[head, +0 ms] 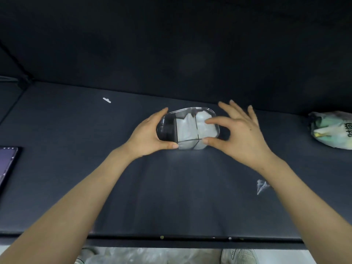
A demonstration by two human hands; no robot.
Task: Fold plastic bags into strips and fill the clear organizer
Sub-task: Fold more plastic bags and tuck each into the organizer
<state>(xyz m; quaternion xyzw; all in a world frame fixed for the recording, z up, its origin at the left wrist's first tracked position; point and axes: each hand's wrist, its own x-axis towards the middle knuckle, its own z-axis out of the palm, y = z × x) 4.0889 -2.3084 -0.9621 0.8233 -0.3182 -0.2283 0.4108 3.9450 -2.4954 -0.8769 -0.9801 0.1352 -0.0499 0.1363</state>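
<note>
A clear organizer (167, 128) with three compartments stands at the middle of the dark table. Its middle and right compartments hold folded white plastic bags (192, 126); the left compartment looks empty. My left hand (147, 136) grips the organizer's left end, thumb at the front and fingers round the back. My right hand (238, 134) is at the right end with fingers spread and straight; its thumb touches the front wall and its forefinger rests on the bag in the right compartment.
A crumpled green-and-white plastic bag (332, 128) lies at the far right. A small folded clear scrap (262, 185) lies beside my right forearm. A tablet screen (7, 164) sits at the left edge. A small white piece (106, 100) lies far left.
</note>
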